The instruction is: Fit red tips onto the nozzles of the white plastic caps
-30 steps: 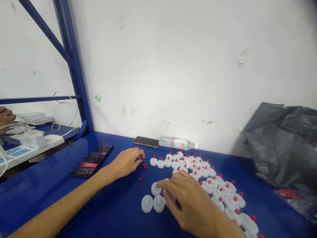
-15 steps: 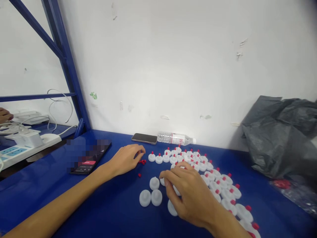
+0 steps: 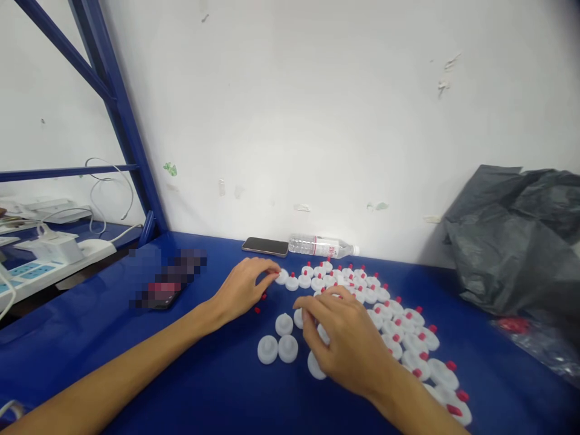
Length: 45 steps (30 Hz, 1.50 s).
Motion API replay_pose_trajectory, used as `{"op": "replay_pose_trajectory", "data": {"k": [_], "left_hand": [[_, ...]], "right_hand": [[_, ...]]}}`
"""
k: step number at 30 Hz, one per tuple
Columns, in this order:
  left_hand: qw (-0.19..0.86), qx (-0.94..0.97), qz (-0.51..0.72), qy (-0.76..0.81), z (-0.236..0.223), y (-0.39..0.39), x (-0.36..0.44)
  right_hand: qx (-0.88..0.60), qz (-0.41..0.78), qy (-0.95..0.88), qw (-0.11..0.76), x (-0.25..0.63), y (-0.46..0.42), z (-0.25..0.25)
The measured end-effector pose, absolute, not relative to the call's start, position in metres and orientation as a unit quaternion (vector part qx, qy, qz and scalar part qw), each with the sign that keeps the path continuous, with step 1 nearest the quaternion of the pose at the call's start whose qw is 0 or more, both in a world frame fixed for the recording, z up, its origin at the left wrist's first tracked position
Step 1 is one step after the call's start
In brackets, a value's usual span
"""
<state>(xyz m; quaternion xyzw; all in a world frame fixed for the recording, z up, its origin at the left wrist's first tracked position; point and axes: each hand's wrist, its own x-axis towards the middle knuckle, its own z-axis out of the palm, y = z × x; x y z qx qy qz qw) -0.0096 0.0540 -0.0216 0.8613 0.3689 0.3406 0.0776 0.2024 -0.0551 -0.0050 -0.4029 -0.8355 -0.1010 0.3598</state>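
Observation:
My left hand point(image 3: 247, 289) reaches to the leftmost white round cap point(image 3: 282, 277). Thumb and forefinger are pinched at the small red tip of that cap, which they mostly cover. Loose red tips point(image 3: 258, 310) lie just below this hand. My right hand point(image 3: 342, 338) is held over several plain white caps with bare nozzles, its fingers curved and slightly apart, nothing visible between them. One plain cap point(image 3: 298, 318) shows beside its fingertips and another point(image 3: 316, 365) lies partly under the thumb side. Three more plain caps point(image 3: 267, 350) stand to its left.
Many white caps with red tips point(image 3: 415, 342) spread across the right side. A phone point(image 3: 265, 246) and a clear bottle point(image 3: 319, 246) lie by the wall. Another phone point(image 3: 163, 296) is at left, near a power strip point(image 3: 31, 272). A grey plastic bag point(image 3: 521, 241) stands at right.
My left hand has moved right, from the loose red tips to the leftmost white cap. My right hand has drawn slightly away from the plain caps at its left. The camera view has shifted a little.

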Motion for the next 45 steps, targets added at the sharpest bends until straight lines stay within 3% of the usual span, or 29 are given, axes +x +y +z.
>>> {"op": "replay_pose_trajectory", "data": {"k": [9,17,23,27,32,38,45], "left_hand": [[0.191,0.834,0.432,0.285,-0.002,0.013,0.004],[0.059,0.903,0.366,0.217,-0.009,0.013,0.003],[0.091,0.924,0.292,0.228,0.001,0.006,0.002],[0.175,0.891,0.297,0.296,-0.007,0.002,0.009],[0.33,0.746,0.44,0.376,-0.021,0.012,0.015],[0.263,0.717,0.489,0.422,0.007,0.06,-0.023],[0.153,0.824,0.355,0.414,-0.003,0.051,-0.017]], "right_hand": [[-0.486,-0.107,-0.793,0.353,0.209,-0.05,-0.007],[-0.435,-0.106,-0.809,0.381,0.206,-0.054,-0.004],[-0.419,-0.106,-0.831,0.35,0.208,-0.054,-0.004],[-0.404,-0.14,-0.852,0.302,0.206,-0.054,-0.001],[-0.41,-0.232,-0.835,0.283,0.203,-0.055,0.008],[-0.487,-0.262,-0.772,0.314,0.228,-0.048,0.009],[-0.519,-0.151,-0.777,0.321,0.218,-0.048,0.004]]}}
